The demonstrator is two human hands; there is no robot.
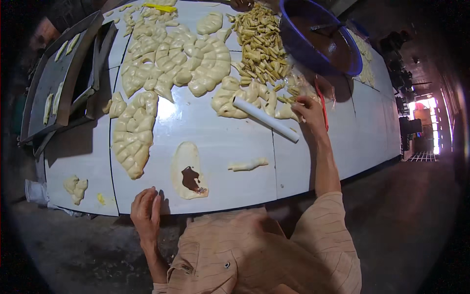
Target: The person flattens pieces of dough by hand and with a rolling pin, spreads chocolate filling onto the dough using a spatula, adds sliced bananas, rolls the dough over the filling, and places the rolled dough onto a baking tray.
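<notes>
Over the right part of the table, my right hand has its fingertips closed at a yellowish cut strip, beside the big heap of such strips. My left hand rests at the table's near edge, fingers loosely apart, holding nothing. Between the hands lies a flattened oval of dough with a dark brown smear of filling on its lower half. To its right is a small rolled dough piece. A white rolling tube lies slanting just left of my right hand, against dough pieces.
Portioned dough spreads over the far left, with another strip of it nearer. Metal trays holding rolled pieces stand at left. A blue-purple basin of brown filling sits far right. A red stick-like tool lies beside my right hand.
</notes>
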